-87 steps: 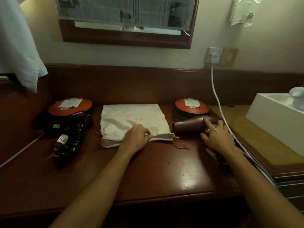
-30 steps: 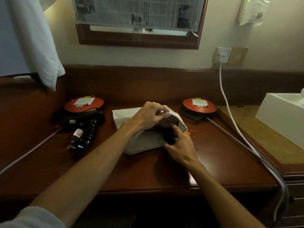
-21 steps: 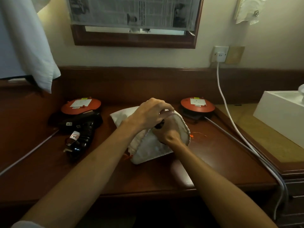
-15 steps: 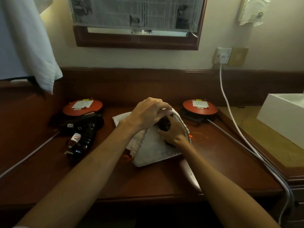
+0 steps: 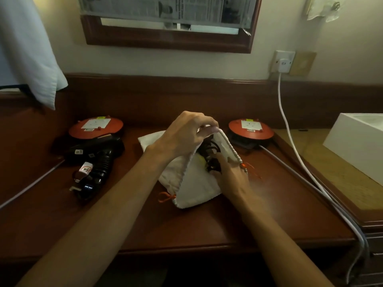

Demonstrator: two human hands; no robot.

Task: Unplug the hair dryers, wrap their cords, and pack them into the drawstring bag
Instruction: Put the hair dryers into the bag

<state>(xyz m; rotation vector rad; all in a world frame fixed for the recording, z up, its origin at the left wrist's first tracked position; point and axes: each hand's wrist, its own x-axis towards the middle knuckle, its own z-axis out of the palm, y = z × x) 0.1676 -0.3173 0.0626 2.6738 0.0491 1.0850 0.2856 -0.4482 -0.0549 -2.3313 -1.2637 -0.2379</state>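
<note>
While 2 hands (image 5: 186, 133) (image 5: 232, 175) grip 1 bag (image 5: 196, 183), fingers clenched, 1 dryer (image 5: 97, 160) lies outside.

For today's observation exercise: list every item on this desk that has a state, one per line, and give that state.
Drawstring bag: mouth held open.
Left hand: pinches the bag's rim, lifting it.
Right hand: at the bag's mouth, on the dark bundle.
Black hair dryer: lying on the desk, unpacked.
White plug: in the wall socket.

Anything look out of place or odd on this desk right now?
Nothing damaged or spilled. The only loose end: a black hair dryer lies unpacked at the left, while the left hand holds the drawstring bag open.
</note>
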